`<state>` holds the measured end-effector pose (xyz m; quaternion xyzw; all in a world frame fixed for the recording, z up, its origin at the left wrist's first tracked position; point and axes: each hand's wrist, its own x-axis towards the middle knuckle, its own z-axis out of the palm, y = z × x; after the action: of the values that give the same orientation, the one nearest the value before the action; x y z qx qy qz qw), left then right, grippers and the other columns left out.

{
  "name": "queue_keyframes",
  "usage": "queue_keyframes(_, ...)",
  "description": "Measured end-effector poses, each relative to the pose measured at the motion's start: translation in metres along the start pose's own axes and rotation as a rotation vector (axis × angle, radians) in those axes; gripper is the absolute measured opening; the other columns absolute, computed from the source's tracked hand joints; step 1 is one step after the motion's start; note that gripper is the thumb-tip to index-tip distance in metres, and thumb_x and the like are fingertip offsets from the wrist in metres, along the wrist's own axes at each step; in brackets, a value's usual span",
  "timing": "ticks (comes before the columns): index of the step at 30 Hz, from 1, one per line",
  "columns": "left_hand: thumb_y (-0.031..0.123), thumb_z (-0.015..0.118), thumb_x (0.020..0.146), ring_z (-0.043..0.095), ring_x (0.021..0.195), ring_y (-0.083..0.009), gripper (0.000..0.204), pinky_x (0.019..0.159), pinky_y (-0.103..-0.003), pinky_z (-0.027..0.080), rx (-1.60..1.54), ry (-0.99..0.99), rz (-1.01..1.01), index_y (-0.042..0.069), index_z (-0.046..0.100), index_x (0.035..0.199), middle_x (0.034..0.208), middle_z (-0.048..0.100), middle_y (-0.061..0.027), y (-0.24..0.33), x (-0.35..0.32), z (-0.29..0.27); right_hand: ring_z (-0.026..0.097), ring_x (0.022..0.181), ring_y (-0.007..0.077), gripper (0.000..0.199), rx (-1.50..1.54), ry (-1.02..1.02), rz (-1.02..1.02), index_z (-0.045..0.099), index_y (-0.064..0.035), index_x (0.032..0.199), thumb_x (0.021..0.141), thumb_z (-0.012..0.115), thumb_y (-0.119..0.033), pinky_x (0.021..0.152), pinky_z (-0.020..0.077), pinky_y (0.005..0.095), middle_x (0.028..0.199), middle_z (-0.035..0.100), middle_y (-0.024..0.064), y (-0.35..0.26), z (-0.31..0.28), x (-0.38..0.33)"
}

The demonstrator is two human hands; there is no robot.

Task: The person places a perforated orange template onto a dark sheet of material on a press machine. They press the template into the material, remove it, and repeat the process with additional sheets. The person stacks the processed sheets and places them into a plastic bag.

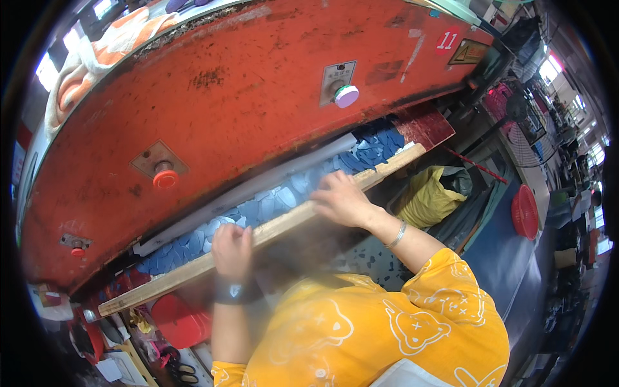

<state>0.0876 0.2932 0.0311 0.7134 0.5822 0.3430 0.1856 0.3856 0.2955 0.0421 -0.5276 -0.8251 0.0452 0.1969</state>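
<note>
Red machine [258, 103] ahead; blue pieces [267, 205] just beyond left hand [232, 250], right hand [342, 198]; both curled at wooden bar [287, 226], grip unclear.

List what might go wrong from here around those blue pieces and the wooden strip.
The blue pieces heaped along the wooden strip might spill over it; dark scraps lie below. The left hand and right hand are near the red machine, so either might get pinched if it moved. The bracelet might snag.
</note>
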Motion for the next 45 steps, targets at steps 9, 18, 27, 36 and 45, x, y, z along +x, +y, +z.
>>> queue_keyframes(9,0.014,0.069,0.08,0.057,0.076,-0.0363,0.022,0.07,-0.044,0.044,0.0,0.034,-0.01,0.0,0.055,0.07,0.074,0.058,-0.0173,-0.014,-0.022,0.018,0.048,0.104,0.0314,0.037,-0.027,0.04,0.017,0.065,-0.0107,0.106,0.078,0.072,-0.035,0.091,0.0386,0.0446,0.107,0.056,0.0111,-0.018,0.018,-0.026)
queue_keyframes(18,0.023,0.073,0.078,0.058,0.066,-0.0322,0.026,0.061,-0.04,0.046,0.097,-0.159,0.02,0.004,0.058,0.069,0.07,0.058,-0.0137,0.002,-0.115,0.021,0.057,0.106,0.0331,0.052,0.493,-0.778,0.177,0.064,-0.0054,0.117,0.077,0.073,-0.037,0.094,0.0451,0.0406,0.103,0.064,0.0175,-0.007,-0.03,-0.065)
queue_keyframes(27,0.021,0.064,0.088,0.045,0.126,-0.0274,0.066,0.104,-0.04,0.039,-0.945,-0.167,-0.095,0.0,0.033,0.143,0.144,0.039,-0.0188,0.087,-0.103,0.032,0.038,0.125,0.0418,0.085,0.019,0.098,0.13,0.044,-0.0142,0.138,0.064,0.079,-0.039,0.104,0.031,0.0539,0.135,0.044,0.0193,-0.029,0.001,-0.059)
queue_keyframes(36,0.025,0.058,0.093,0.016,0.145,-0.0344,0.083,0.117,-0.041,0.016,-0.993,-0.122,0.039,-0.006,0.007,0.151,0.154,0.018,-0.0272,0.128,-0.145,0.142,0.046,0.128,0.0333,0.075,0.503,0.1,0.278,0.054,-0.0093,0.133,0.063,0.08,-0.019,0.108,0.036,0.0393,0.147,0.04,0.0207,-0.023,-0.008,-0.141)
queue_keyframes(45,0.043,0.071,0.08,0.034,0.135,-0.038,0.083,0.112,-0.055,0.022,0.179,-0.159,0.356,-0.004,0.038,0.14,0.144,0.038,-0.0251,0.133,-0.147,0.153,0.052,0.121,0.0199,0.071,1.431,0.177,0.396,0.044,0.004,0.138,0.074,0.073,-0.008,0.103,0.0406,0.0312,0.139,0.049,0.0164,0.013,-0.027,-0.151)
